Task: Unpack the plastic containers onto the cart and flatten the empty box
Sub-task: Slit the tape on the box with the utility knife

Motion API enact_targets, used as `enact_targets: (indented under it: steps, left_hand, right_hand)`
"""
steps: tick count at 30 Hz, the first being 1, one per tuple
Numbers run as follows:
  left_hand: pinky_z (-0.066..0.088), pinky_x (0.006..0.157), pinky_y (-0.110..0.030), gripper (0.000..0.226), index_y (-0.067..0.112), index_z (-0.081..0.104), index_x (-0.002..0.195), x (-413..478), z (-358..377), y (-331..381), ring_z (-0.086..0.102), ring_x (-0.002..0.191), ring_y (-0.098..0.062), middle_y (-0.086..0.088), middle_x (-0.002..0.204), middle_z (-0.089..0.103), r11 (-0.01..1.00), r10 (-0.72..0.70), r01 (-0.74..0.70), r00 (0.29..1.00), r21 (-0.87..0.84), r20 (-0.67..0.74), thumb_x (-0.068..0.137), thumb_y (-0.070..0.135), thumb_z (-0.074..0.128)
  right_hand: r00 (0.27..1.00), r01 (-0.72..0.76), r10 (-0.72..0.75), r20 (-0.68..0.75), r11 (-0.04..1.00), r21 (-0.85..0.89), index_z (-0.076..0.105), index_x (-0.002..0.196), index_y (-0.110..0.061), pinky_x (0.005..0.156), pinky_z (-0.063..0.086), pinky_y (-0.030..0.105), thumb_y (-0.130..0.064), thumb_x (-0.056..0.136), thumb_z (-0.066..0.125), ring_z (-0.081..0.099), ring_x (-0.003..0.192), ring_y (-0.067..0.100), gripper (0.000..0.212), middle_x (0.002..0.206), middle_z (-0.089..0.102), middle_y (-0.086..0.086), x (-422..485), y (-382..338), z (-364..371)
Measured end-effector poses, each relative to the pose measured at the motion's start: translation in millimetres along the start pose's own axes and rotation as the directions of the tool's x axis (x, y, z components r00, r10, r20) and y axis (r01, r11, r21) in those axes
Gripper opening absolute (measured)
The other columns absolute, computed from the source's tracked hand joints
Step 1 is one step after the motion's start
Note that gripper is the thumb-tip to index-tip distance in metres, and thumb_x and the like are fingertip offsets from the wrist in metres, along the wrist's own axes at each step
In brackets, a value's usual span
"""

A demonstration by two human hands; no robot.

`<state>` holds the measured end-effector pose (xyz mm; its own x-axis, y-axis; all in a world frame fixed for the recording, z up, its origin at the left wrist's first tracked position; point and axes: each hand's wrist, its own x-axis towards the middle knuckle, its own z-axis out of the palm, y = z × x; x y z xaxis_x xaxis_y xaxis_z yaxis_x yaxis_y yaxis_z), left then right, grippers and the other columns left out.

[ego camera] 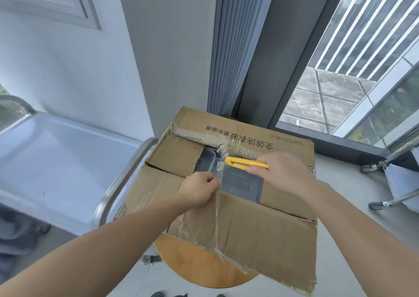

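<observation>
Bare forearms [113,240] reach over the box [272,228], left grip [199,189] pinching clear tape [217,208], right grip [281,172] beside it curled round a yellow cutter [238,162].

Brown box [260,224] with black print, yellow cutter [243,163], grey container [240,181], pale blue cart [56,160].

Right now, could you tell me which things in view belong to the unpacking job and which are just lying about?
Job: cardboard box, plastic container, yellow box cutter in the right hand, clear tape pinched by the left hand, cart.
Lying about: round wooden top, second cart, curtain.
</observation>
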<state>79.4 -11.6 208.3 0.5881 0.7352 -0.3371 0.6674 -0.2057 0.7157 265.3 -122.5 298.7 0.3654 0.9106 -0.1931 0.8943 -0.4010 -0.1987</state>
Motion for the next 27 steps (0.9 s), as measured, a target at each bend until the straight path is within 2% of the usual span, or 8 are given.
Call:
enact_targets:
  steps: [2, 6, 10, 15, 20, 27]
  left_hand:
    - [0.051, 0.076, -0.043, 0.027, 0.008, 0.067, 0.08, -4, 1, 1, 0.062, 0.084, -0.027, -0.005, 0.08, 0.067, 1.0, -0.011, 0.01, 1.0, -0.012, -0.023, 0.089, 0.032, 0.056]
    - [0.049, 0.079, -0.043, 0.026, 0.009, 0.063, 0.082, -11, 2, 6, 0.061, 0.089, -0.028, -0.004, 0.083, 0.066, 1.0, -0.016, 0.016, 0.997, -0.002, -0.074, 0.092, 0.029, 0.051]
    - [0.045, 0.076, -0.039, 0.024, 0.012, 0.059, 0.082, -18, 6, 12, 0.059, 0.09, -0.028, -0.004, 0.081, 0.064, 0.999, -0.013, 0.019, 0.991, 0.044, -0.132, 0.096, 0.029, 0.048]
    - [0.041, 0.07, -0.034, 0.023, 0.014, 0.063, 0.084, -16, 6, 14, 0.055, 0.087, -0.022, 0.008, 0.072, 0.056, 0.998, -0.054, 0.057, 0.992, 0.015, -0.117, 0.096, 0.028, 0.049]
    - [0.03, 0.074, -0.028, 0.021, 0.017, 0.058, 0.081, -16, 9, 19, 0.051, 0.086, -0.021, 0.011, 0.07, 0.052, 0.999, -0.033, 0.034, 0.99, 0.001, -0.137, 0.098, 0.02, 0.047]
    - [0.031, 0.072, -0.027, 0.021, 0.016, 0.059, 0.078, -16, 9, 17, 0.047, 0.079, -0.015, 0.012, 0.068, 0.052, 0.999, -0.017, 0.01, 0.99, -0.048, -0.137, 0.097, 0.019, 0.049]
  right_hand:
    - [0.996, 0.084, -0.079, 0.047, 0.99, -0.11, 0.055, 0.072, -0.025, 0.055, 0.037, 0.03, -0.063, 0.095, 0.05, 0.054, 0.071, 0.015, 0.044, 0.069, 0.055, -0.008, 8, -1, -12]
    - [0.974, 0.216, -0.199, 0.112, 0.961, -0.175, 0.06, 0.08, -0.026, 0.06, 0.043, 0.031, -0.065, 0.094, 0.049, 0.056, 0.074, 0.014, 0.043, 0.071, 0.057, -0.01, 18, -8, -19]
    - [0.965, 0.258, -0.245, 0.092, 0.95, -0.174, 0.063, 0.084, -0.026, 0.064, 0.047, 0.033, -0.066, 0.094, 0.048, 0.058, 0.073, 0.013, 0.044, 0.073, 0.059, -0.009, 22, -9, -14]
    - [0.956, 0.282, -0.254, 0.144, 0.932, -0.226, 0.062, 0.085, -0.026, 0.068, 0.049, 0.035, -0.065, 0.095, 0.046, 0.059, 0.075, 0.014, 0.044, 0.076, 0.06, -0.008, 21, -3, -9]
    - [0.931, 0.362, -0.321, 0.174, 0.873, -0.327, 0.064, 0.094, -0.029, 0.058, 0.041, 0.029, -0.065, 0.096, 0.044, 0.057, 0.075, 0.012, 0.041, 0.077, 0.06, -0.009, 19, 1, -9]
    - [0.929, 0.367, -0.326, 0.176, 0.872, -0.324, 0.06, 0.089, -0.031, 0.056, 0.038, 0.027, -0.066, 0.095, 0.044, 0.052, 0.069, 0.008, 0.039, 0.073, 0.057, -0.011, 16, 5, -8]
